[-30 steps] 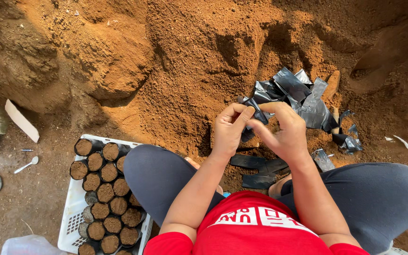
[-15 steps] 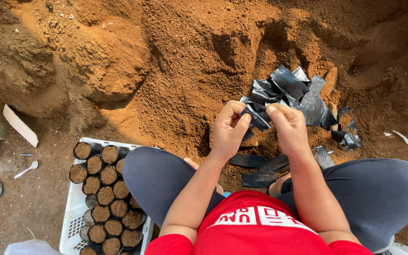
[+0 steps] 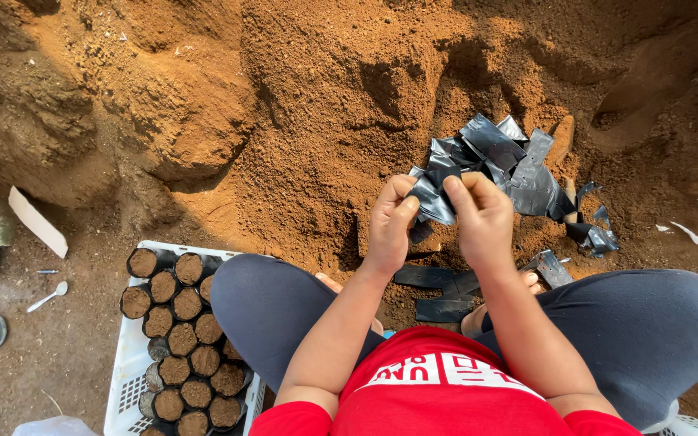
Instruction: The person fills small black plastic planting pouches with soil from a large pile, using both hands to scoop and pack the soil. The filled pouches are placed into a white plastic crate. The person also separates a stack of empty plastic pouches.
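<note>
Both hands, left hand (image 3: 391,222) and right hand (image 3: 482,216), pinch one black plastic nursery bag (image 3: 434,198) by its top edges above the soil heap (image 3: 300,121), spare bag pile (image 3: 519,161) beside, filled bags in white crate (image 3: 127,379) at left

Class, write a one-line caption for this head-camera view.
Both hands, left hand and right hand, hold a black plastic bag over soil.
</note>
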